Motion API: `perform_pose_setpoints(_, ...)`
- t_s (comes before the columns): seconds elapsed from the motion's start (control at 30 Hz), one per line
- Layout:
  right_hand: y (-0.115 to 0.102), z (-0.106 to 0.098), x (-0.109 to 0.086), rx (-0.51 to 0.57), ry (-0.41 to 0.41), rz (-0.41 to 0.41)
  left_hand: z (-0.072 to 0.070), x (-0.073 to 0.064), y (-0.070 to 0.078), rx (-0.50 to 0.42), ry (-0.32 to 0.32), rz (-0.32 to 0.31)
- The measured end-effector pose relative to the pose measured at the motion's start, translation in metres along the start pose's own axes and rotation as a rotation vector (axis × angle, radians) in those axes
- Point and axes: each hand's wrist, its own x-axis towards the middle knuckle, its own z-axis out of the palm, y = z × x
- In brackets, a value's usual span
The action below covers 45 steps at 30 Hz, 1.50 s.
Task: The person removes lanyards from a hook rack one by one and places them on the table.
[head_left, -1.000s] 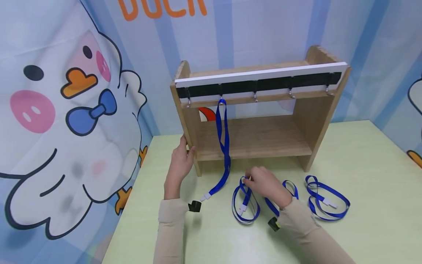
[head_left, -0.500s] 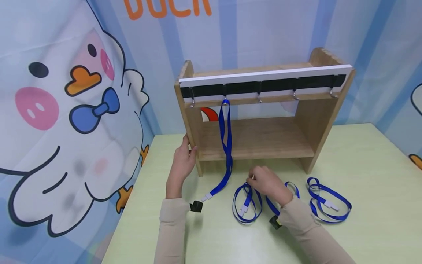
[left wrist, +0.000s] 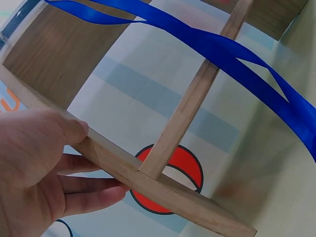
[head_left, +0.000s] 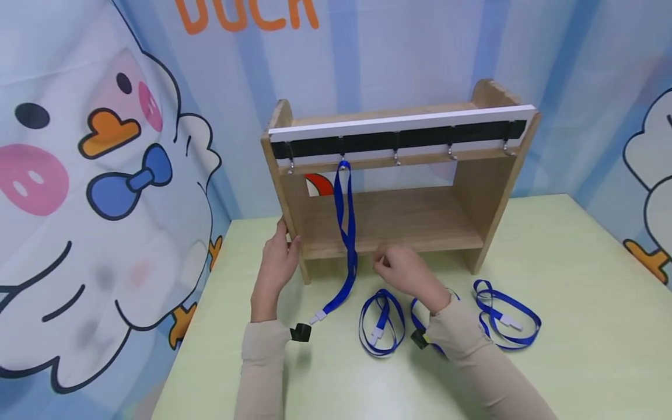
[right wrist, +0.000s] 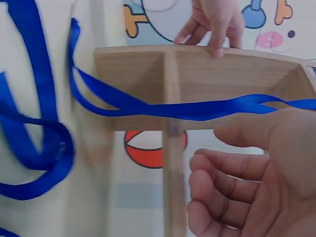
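My left hand [head_left: 275, 262] grips the left side panel of a small wooden shelf [head_left: 388, 224]; in the left wrist view the thumb lies on the panel's edge with fingers behind it. A blue lanyard [head_left: 347, 233] hangs from the second hook from the left, its white clip reaching the table. In front of the lower shelf board, my right hand [head_left: 406, 271] is raised with loosely bent fingers; the right wrist view shows nothing between thumb and fingers. Below it lies a coiled blue lanyard [head_left: 383, 318].
Another lanyard [head_left: 415, 315] lies partly hidden under the right forearm, and one more [head_left: 493, 313] lies coiled at the right. Several metal hooks [head_left: 397, 158] line the black strip along the shelf's top. A printed duck curtain [head_left: 420, 58] stands behind.
My right hand has left the top of the coiled lanyard and risen toward the shelf, leaving the lanyard on the table. The left hand keeps its grip. The head view has shifted slightly.
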Motion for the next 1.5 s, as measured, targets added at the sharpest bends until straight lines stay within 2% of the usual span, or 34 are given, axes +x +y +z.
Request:
perform_pose_setpoints(0.23,-0.015,-0.027,0.009,0.053,0.155,-0.059,0.007,0.006,0.006,0.0,0.003,0.029)
perform_pose_setpoints(0.47,-0.04,-0.039,0.025,0.133,0.256,-0.138,0.001,0.001,0.002,0.025,0.016,0.005)
perform_pose_setpoints(0.7,-0.064,-0.05,0.037,0.193,0.31,-0.175,-0.002,0.0,0.0,0.024,0.012,0.005)
perform_pose_setpoints(1.03,-0.081,-0.061,0.053,0.226,0.384,-0.218,-0.002,-0.001,0.0,0.018,0.03,0.035)
perform_pose_setpoints(1.33,-0.093,-0.069,0.06,0.201,0.498,-0.249,-0.004,0.0,0.0,-0.011,0.025,0.028)
perform_pose_setpoints(1.5,-0.099,-0.069,0.058,0.209,0.531,-0.279,-0.005,0.0,-0.001,-0.003,0.029,0.027)
